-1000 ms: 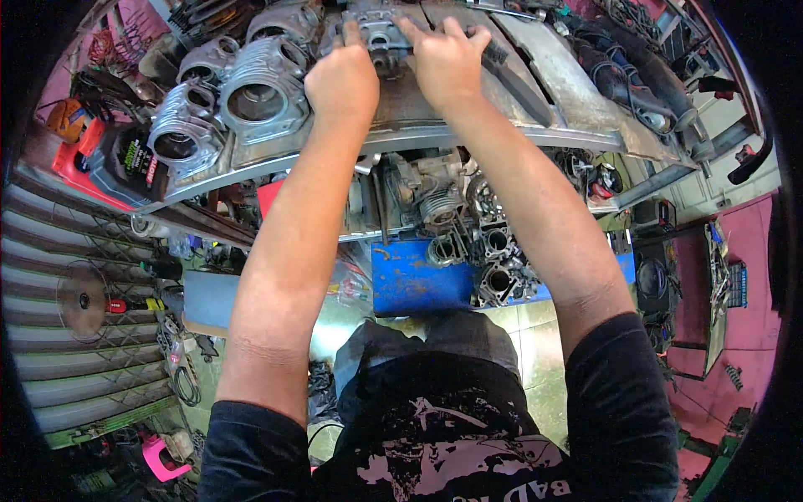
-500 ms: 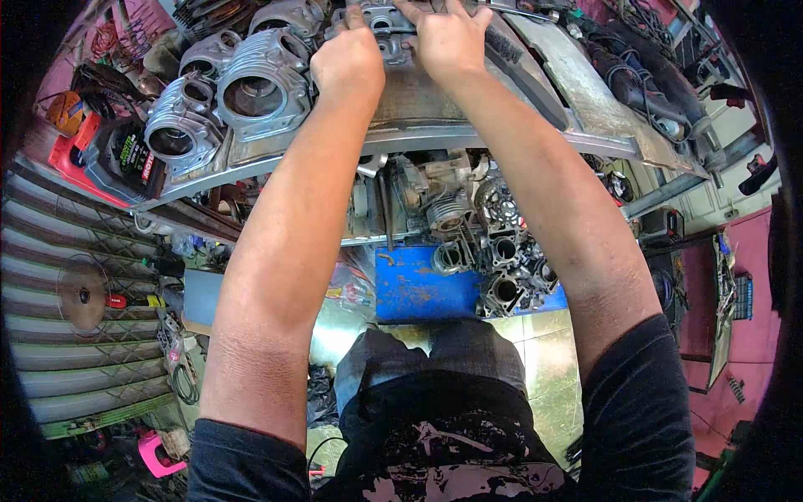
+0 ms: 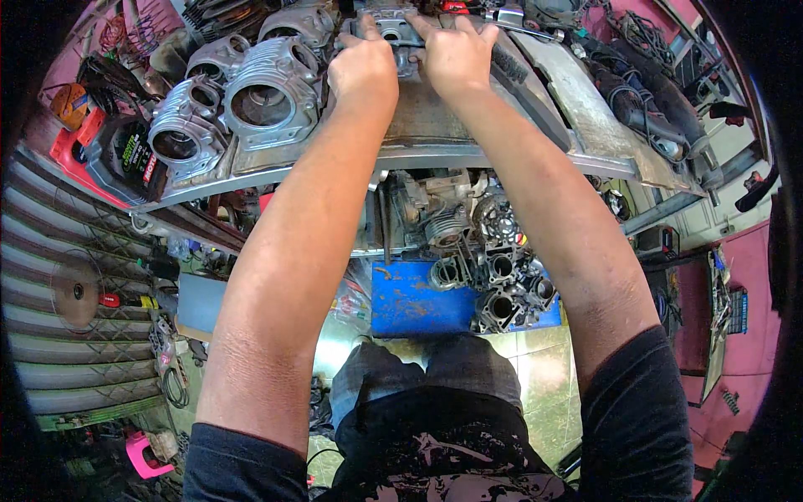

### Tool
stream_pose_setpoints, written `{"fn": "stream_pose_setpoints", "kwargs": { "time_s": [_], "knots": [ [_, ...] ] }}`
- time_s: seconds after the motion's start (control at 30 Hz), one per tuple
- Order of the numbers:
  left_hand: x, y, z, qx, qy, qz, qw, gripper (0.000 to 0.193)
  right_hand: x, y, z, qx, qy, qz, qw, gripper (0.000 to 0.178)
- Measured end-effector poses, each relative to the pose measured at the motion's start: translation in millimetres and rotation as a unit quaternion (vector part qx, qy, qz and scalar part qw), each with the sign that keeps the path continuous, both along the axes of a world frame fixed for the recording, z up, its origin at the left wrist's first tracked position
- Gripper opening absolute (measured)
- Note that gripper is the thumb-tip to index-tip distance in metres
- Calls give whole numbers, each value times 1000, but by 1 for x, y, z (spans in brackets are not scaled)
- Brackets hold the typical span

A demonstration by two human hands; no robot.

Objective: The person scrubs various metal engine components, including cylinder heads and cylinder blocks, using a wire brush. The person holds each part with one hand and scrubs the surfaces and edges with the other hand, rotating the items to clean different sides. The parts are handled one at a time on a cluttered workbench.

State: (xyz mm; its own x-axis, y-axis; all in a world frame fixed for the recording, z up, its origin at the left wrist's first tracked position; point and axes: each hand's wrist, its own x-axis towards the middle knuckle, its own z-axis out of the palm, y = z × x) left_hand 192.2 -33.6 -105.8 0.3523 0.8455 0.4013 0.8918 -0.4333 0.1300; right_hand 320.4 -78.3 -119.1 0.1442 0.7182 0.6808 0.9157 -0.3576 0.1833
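Near the top of the head view, a grey cast-metal engine part (image 3: 391,33) with a round hole lies on the workbench (image 3: 418,121). My left hand (image 3: 363,67) grips its left side, index finger stretched along the edge. From the right, my right hand (image 3: 456,58) holds the same part, with its index finger on the upper surface and its thumb side turned away from the camera. Some fingertips are hidden behind the hands. Left of my left hand stand finned engine cylinders (image 3: 311,109) with wide round bores. A dark wire brush (image 3: 508,64) rests to the right of my right hand.
A red and black oil bottle (image 3: 117,159) stands at the bench's left end. A ratchet-like metal tool (image 3: 535,30) lies at the back right, near black shock-absorber-like parts (image 3: 640,109). Below the bench, several engine cylinders (image 3: 500,308) sit on a blue surface (image 3: 418,293).
The view has tilted slightly, so the bench and parts appear lower in the picture. Both hands stay on the engine part, and more of it shows.
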Motion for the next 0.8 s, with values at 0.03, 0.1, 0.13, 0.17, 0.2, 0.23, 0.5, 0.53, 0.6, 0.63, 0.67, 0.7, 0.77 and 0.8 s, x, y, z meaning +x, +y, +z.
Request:
{"fn": "stream_pose_setpoints", "kwargs": {
  "time_s": [0.03,0.1,0.13,0.17,0.2,0.23,0.5,0.53,0.6,0.63,0.67,0.7,0.77,0.8],
  "knots": [
    [-1,3,0,3,-1,-1,1000,68,-2,2,1,-4,5,0,1000,56],
    [1,5,0,7,0,-10,1000,68,9,15,-5,46,11,36,998,49],
    [3,6,1,7,1,-14,1000,67,16,21,-9,71,15,54,996,48],
    [3,10,0,6,2,-14,1000,67,15,24,-9,65,15,52,996,47],
    [2,15,0,7,4,-16,1000,67,15,26,-8,58,16,49,997,47],
    [2,20,-1,9,6,-19,1000,67,16,27,-8,51,16,46,998,47],
    [4,24,-1,6,-7,-22,1000,68,20,34,-5,40,9,32,999,41],
    [6,20,4,-8,-12,-33,999,68,26,34,-5,44,9,28,999,41],
    [0,16,15,-33,0,-33,999,65,23,19,18,17,44,82,996,50],
    [-3,15,22,-36,16,-44,998,62,21,10,29,5,61,105,993,56],
    [-9,10,28,-44,36,-56,997,60,18,4,34,-29,87,97,991,71],
    [-13,4,31,-52,55,-69,995,57,14,-8,32,14,61,102,993,62],
    [-27,-30,12,73,-76,-135,985,48,-5,-51,11,86,17,105,991,44],
    [-45,-59,-6,129,-148,-204,959,48,-27,-87,-9,110,75,153,979,40]
  ]
}}
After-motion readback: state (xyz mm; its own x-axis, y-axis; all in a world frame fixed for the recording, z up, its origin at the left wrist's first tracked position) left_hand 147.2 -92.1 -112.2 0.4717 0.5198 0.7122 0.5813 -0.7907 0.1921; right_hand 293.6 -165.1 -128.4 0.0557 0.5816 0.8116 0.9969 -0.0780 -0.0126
